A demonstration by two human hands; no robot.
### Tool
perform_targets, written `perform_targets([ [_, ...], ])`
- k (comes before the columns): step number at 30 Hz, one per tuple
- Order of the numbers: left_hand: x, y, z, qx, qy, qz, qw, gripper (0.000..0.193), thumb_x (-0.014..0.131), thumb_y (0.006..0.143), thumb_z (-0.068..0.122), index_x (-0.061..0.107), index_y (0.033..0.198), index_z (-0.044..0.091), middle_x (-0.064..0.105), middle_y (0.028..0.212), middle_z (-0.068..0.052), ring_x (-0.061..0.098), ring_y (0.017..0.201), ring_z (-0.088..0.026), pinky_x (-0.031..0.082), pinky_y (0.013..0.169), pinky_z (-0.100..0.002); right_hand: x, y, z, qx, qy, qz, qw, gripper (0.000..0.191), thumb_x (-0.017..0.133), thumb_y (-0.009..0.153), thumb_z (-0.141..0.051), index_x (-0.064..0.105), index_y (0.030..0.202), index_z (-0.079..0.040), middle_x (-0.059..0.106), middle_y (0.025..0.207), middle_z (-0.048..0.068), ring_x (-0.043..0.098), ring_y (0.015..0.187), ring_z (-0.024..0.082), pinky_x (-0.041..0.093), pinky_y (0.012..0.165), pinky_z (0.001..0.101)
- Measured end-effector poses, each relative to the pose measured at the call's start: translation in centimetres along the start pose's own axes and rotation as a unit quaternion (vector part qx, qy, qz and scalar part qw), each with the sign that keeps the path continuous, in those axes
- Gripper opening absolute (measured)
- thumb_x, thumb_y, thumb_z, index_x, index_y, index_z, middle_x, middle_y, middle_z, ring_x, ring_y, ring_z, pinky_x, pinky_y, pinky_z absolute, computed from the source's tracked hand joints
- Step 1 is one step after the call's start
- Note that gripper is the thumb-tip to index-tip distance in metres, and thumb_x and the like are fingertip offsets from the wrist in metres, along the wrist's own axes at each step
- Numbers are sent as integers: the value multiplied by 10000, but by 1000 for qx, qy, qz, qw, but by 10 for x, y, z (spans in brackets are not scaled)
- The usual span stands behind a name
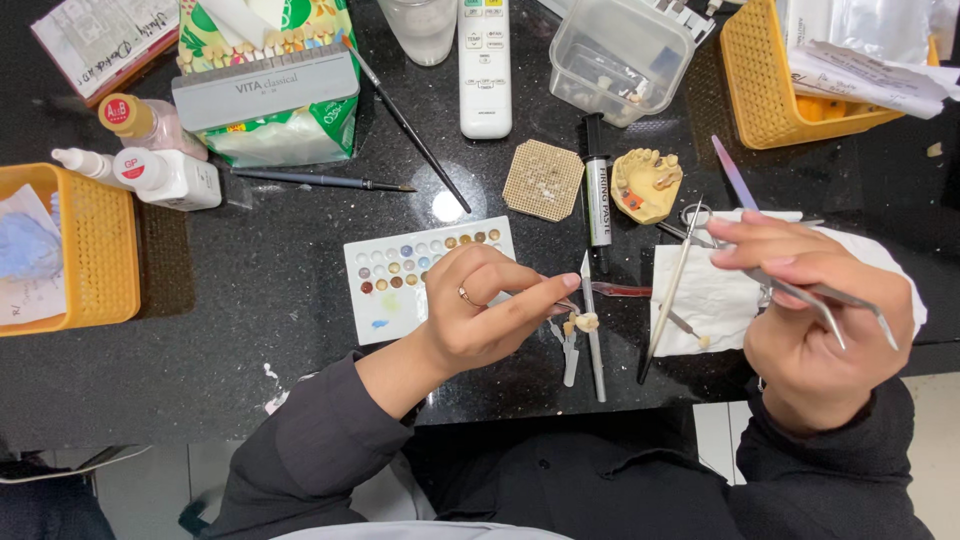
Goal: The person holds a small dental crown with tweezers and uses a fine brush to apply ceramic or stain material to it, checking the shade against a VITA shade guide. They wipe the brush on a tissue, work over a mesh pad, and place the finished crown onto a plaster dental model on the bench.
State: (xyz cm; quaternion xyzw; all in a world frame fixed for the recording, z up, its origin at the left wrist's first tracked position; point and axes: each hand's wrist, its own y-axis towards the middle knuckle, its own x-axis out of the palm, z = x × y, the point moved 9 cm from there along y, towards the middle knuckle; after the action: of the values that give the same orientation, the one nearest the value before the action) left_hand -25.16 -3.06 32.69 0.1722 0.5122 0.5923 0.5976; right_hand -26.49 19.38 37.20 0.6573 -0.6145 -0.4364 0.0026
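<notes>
Head view: your left hand (480,315), a ring on one finger, is pinched narrow around a thin tool whose tip carries a small pale tooth piece (586,321), held just above the black counter (250,340) near its front edge. Your right hand (815,320) is closed on a pair of metal tweezers (830,300), their points aimed toward the counter's right edge, and it hovers over a white paper towel (710,290). Between your hands lie a slim metal instrument (593,340) and a thin brush (668,295), the brush resting across the towel's edge. Just behind your left hand sits a white palette (400,290) with rows of small coloured wells. Farther back, toward the middle of the counter, stand a tan honeycomb tray (543,180), a black-capped paste syringe (598,195) and a yellow dental model (648,183). A white remote control (485,65) and a clear plastic box (610,60) lie at the back edge; yellow baskets occupy the left edge (95,250) and the back right corner (760,90).
</notes>
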Motion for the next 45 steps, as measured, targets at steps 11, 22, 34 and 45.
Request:
perform_targets([
  [11, 3, -1, 2, 7, 9, -9, 1000, 402, 881, 800, 103, 750, 1178, 136, 577, 926, 37, 539, 763, -161, 431, 625, -318, 0, -9, -32, -184, -163, -88, 965, 405, 860, 727, 51, 733, 1033, -183, 623, 1018, 25, 604, 909, 232, 439, 850, 403],
  [22, 11, -5, 1, -14, -2, -27, 1000, 365, 884, 821, 117, 748, 1160, 137, 571, 903, 16, 594, 738, -168, 467, 614, -323, -8, -12, -21, -121, -178, -97, 972, 341, 804, 747, 26, 759, 1054, -117, 691, 1037, -15, 650, 938, 198, 423, 871, 368],
  [34, 12, -5, 2, -7, -6, -33, 999, 368, 886, 807, 123, 755, 1150, 133, 558, 918, 11, 591, 719, -160, 459, 602, -319, -6, -16, -25, -184, -191, -126, 956, 363, 820, 697, 15, 775, 1049, -61, 719, 1035, 18, 634, 916, 210, 416, 849, 355],
  [45, 13, -5, 3, -5, -4, -37, 999, 355, 882, 818, 124, 753, 1150, 121, 567, 914, 7, 591, 711, -158, 452, 588, -315, -3, -11, -31, -176, -197, -124, 957, 359, 813, 703, 3, 780, 1055, -56, 724, 1021, 14, 635, 918, 203, 414, 852, 355],
])
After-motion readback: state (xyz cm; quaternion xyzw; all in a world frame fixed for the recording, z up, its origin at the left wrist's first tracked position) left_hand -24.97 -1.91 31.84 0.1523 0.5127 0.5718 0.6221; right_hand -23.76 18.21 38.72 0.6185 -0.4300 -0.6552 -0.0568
